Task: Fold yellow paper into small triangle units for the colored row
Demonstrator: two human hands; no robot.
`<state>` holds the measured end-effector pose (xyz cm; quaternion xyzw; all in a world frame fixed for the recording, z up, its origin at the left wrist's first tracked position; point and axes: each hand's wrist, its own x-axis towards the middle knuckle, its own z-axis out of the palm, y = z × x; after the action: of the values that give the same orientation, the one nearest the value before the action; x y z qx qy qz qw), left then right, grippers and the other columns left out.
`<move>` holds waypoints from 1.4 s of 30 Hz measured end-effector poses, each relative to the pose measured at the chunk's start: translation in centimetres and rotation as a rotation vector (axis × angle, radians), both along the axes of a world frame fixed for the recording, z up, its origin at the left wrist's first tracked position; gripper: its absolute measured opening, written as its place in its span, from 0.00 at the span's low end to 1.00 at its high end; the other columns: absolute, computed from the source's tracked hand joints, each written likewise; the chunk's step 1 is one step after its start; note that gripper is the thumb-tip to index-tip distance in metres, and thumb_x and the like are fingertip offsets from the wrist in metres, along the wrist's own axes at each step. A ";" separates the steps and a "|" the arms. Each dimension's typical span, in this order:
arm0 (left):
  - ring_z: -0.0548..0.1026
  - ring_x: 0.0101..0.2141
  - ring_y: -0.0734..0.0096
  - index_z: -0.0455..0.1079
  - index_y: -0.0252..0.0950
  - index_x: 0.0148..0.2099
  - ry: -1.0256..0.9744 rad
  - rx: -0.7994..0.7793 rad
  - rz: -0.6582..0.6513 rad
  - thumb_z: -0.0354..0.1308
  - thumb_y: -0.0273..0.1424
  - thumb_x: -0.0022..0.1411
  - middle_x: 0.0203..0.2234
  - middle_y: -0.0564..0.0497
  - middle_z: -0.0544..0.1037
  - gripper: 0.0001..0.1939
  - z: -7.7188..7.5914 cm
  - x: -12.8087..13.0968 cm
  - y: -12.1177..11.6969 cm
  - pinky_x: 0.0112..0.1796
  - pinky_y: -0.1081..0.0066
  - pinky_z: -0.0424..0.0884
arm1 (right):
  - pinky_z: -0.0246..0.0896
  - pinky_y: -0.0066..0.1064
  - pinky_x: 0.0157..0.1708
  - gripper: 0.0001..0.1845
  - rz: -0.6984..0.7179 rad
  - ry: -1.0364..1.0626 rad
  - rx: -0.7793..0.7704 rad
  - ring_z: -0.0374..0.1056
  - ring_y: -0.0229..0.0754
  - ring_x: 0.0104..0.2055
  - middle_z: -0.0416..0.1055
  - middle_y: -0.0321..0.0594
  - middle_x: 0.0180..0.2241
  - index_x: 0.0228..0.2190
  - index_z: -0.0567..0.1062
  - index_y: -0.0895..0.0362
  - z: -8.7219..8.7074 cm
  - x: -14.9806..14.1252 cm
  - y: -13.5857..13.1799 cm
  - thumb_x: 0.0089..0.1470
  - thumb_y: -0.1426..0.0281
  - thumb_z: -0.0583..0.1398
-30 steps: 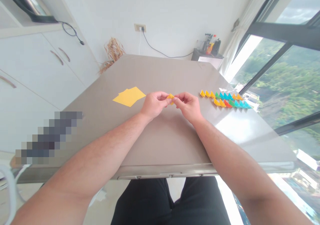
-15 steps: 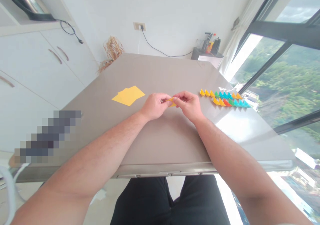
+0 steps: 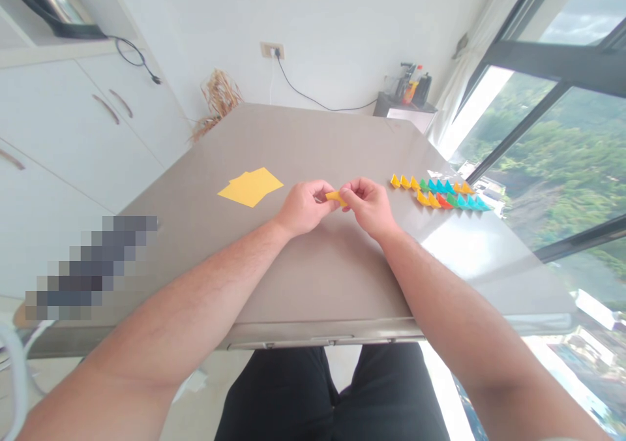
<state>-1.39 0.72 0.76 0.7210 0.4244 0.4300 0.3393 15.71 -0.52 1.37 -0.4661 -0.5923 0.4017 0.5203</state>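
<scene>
A small folded piece of yellow paper (image 3: 336,196) is held up between my two hands, over the middle of the table. My left hand (image 3: 306,206) pinches its left side with thumb and fingers. On its other side, my right hand (image 3: 366,205) grips it, the thumb lying across the front. The fingertips cover part of the folds. Flat yellow paper sheets (image 3: 252,186) lie overlapping to the left of my hands. To the right stand two rows of small folded paper boats (image 3: 433,199) in yellow, orange, green, blue and red.
The grey table (image 3: 313,278) reaches from my lap towards the white wall. A blurred-out dark object (image 3: 92,265) lies at its left edge. Behind the far right corner, bottles (image 3: 413,89) stand on a small cabinet. Large windows (image 3: 562,134) border the right side.
The fingers have shifted on the yellow paper, and more of its upper face shows between them. Both hands stay in about the same place.
</scene>
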 end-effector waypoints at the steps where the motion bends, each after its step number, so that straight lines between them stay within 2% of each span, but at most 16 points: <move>1: 0.75 0.30 0.70 0.73 0.38 0.32 -0.006 0.001 -0.003 0.66 0.39 0.57 0.28 0.52 0.80 0.10 0.1 0.0 0.0 0.32 0.70 0.68 | 0.66 0.32 0.30 0.10 0.010 0.022 -0.004 0.68 0.36 0.26 0.72 0.34 0.24 0.27 0.73 0.56 0.0 -0.1 0.0 0.49 0.62 0.65; 7: 0.76 0.31 0.70 0.72 0.38 0.31 -0.117 -0.022 -0.006 0.64 0.37 0.58 0.28 0.52 0.79 0.09 0.1 0.1 0.0 0.35 0.70 0.70 | 0.67 0.32 0.33 0.10 0.012 0.167 -0.024 0.67 0.36 0.28 0.69 0.32 0.24 0.27 0.72 0.55 -0.5 -0.7 0.1 0.52 0.63 0.63; 10: 0.75 0.30 0.71 0.73 0.37 0.33 -0.228 -0.056 0.026 0.64 0.39 0.59 0.29 0.51 0.79 0.10 -0.2 0.1 0.4 0.35 0.69 0.72 | 0.63 0.30 0.29 0.08 -0.048 0.056 -0.012 0.66 0.36 0.26 0.69 0.32 0.22 0.28 0.72 0.55 -0.6 -0.7 0.1 0.54 0.63 0.62; 14: 0.74 0.29 0.71 0.74 0.37 0.32 -0.273 -0.065 0.055 0.65 0.42 0.59 0.27 0.51 0.78 0.13 -0.4 0.0 0.6 0.34 0.69 0.73 | 0.58 0.29 0.26 0.09 -0.041 -0.092 0.024 0.63 0.36 0.24 0.70 0.33 0.21 0.28 0.72 0.55 -0.7 -0.5 0.0 0.54 0.63 0.62; 21: 0.76 0.31 0.71 0.76 0.36 0.37 -0.404 -0.136 0.038 0.70 0.38 0.54 0.31 0.49 0.81 0.13 0.0 0.1 0.5 0.36 0.68 0.75 | 0.56 0.30 0.27 0.11 -0.042 -0.166 0.061 0.60 0.35 0.25 0.69 0.32 0.23 0.28 0.71 0.55 -0.8 -0.5 -0.1 0.55 0.60 0.61; 27: 0.77 0.33 0.70 0.75 0.35 0.31 -0.539 -0.279 0.021 0.69 0.38 0.53 0.29 0.50 0.79 0.11 0.4 0.1 0.5 0.35 0.68 0.75 | 0.56 0.31 0.27 0.10 -0.019 -0.202 0.085 0.60 0.36 0.25 0.69 0.32 0.24 0.29 0.71 0.54 -0.9 -0.5 -0.2 0.56 0.61 0.60; 35: 0.73 0.26 0.73 0.73 0.35 0.28 -0.516 -0.233 0.127 0.67 0.34 0.53 0.23 0.51 0.77 0.08 0.5 0.4 0.4 0.31 0.68 0.72 | 0.56 0.31 0.27 0.09 -0.002 -0.192 0.060 0.60 0.36 0.25 0.70 0.32 0.24 0.28 0.70 0.54 -0.7 -0.9 -0.3 0.54 0.62 0.61; 42: 0.75 0.30 0.70 0.75 0.35 0.29 -0.557 -0.272 0.120 0.68 0.35 0.53 0.26 0.50 0.78 0.09 0.4 0.5 0.4 0.33 0.67 0.74 | 0.56 0.30 0.26 0.09 0.056 -0.098 -0.018 0.63 0.37 0.25 0.69 0.32 0.22 0.29 0.71 0.54 -0.5 -0.7 -0.3 0.54 0.62 0.61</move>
<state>-0.84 1.11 1.12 0.4972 0.4104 0.5697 0.5097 15.03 -0.79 0.87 -0.4729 -0.6262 0.3981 0.4752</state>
